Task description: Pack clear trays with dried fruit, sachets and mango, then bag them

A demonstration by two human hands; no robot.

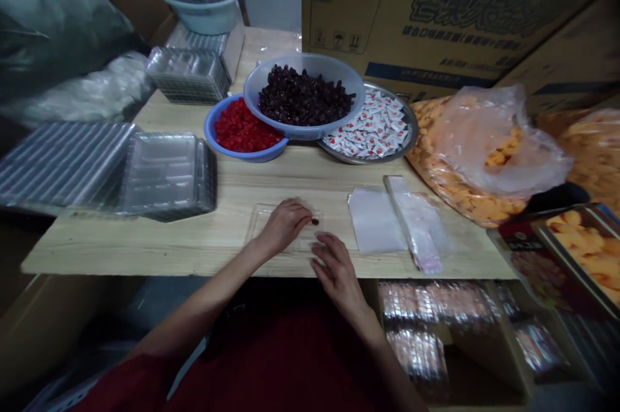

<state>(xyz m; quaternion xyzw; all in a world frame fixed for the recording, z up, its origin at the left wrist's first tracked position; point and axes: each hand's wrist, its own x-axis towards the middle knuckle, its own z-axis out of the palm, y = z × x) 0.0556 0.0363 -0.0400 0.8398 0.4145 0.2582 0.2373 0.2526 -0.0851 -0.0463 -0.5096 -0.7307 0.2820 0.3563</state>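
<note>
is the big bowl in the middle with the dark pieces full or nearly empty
Well filled, not brimming: the dark pieces lie heaped in the bowl, with bare wall showing around them.

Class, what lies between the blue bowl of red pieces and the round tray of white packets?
The pale bowl of dark pieces, overlapping both the blue bowl and the round tray, as the head view shows.

- table (pixel 106 247): pale wood, streaky grain
- small piece (pixel 315 221): near-black
- front bowl (pixel 247 155): blue; candies (pixel 245 128) red
- big bowl (pixel 303 130): pale blue, translucent; pieces (pixel 305 99) near-black
- packets (pixel 375 128): white, red marks
- snack bag (pixel 450 166): clear, orange contents
- carton (pixel 358 5): brown, dark print, navy stripe
- shirt (pixel 271 347): dark red
- basin (pixel 208 15): pale blue
</note>
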